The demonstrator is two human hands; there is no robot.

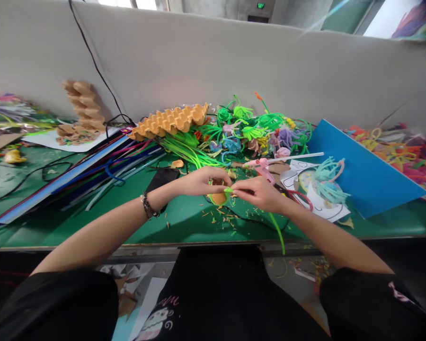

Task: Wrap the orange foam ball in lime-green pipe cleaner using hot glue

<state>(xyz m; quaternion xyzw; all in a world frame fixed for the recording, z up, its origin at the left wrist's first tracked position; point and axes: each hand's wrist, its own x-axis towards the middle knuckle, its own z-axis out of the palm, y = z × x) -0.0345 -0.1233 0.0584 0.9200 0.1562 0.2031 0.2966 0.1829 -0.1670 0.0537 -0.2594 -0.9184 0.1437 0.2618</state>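
My left hand [203,182] and my right hand [259,193] meet over the green table [184,222], fingers pinched together. Between them runs a bright green pipe cleaner [279,233]; its long end trails from under my right hand down past the table's front edge. A small tan egg-carton cup [218,198] sits just below my left fingertips, with the green pipe cleaner looped at it. Whether my left hand grips the cup or only the pipe cleaner is unclear. A beaded bracelet [148,206] is on my left wrist.
A pink glue gun [262,166] lies just behind my hands. Behind it are a heap of pipe-cleaner flowers [255,128], an egg carton strip [170,121], a blue sheet [358,170], long pipe cleaners [102,166] at left, and paper scraps [220,218].
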